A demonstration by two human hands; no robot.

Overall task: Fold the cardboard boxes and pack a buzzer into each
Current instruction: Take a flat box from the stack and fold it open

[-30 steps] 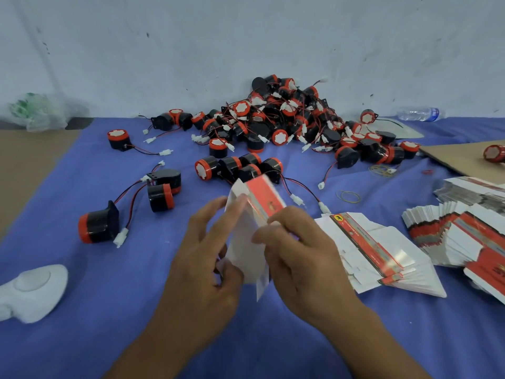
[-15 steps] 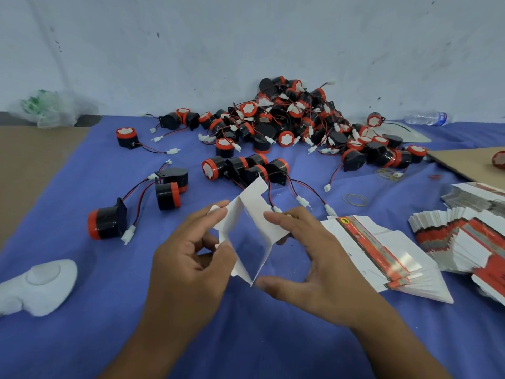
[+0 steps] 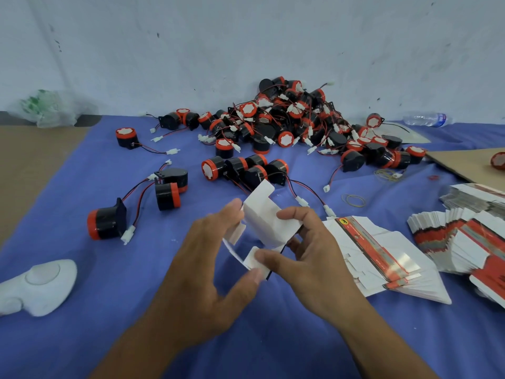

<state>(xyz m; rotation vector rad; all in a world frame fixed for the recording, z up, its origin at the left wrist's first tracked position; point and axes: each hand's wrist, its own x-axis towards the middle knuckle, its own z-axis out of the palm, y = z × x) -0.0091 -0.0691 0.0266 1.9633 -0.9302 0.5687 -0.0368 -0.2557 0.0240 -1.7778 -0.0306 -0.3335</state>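
**Both hands on a half-folded box, above the near middle of the cloth**

The right hand (image 3: 314, 263) grips the box (image 3: 269, 222) — forefinger laid over its top panel, thumb on a lower flap, the other fingers curled underneath. The left hand (image 3: 207, 272) holds the box's left side in a wide span, with the forefinger tip at the upper edge and the thumb against the bottom flap. The box shows its white side, is partly opened, and has one flap standing up at its far end.

The blue cloth (image 3: 109, 337) covers most of the table. A strip of brown table (image 3: 30, 165) is bare along the left edge. At the middle of the far edge, a pile of buzzers (image 3: 295, 121) leans against the wall (image 3: 246, 36), black bodies with red caps and tangled wires.

Fanned stacks of flat boxes (image 3: 464, 236) lie along the right edge. One more stack (image 3: 382, 258) sits just beside the right hand. A cardboard sheet (image 3: 470, 162) lies farther back on the right edge.

A white plastic piece (image 3: 38, 283) rests near the left edge, and a plastic bag (image 3: 46, 108) sits at the far left corner.

Loose buzzers lie apart from the pile:
- a row of four (image 3: 243, 169) just beyond the box
- a pair (image 3: 170, 187) to their left
- a single buzzer (image 3: 106, 224) nearer the left edge

A water bottle (image 3: 426, 119) lies at the far right by the wall. A rubber band (image 3: 354, 200) lies between the row of four and the flat stacks.
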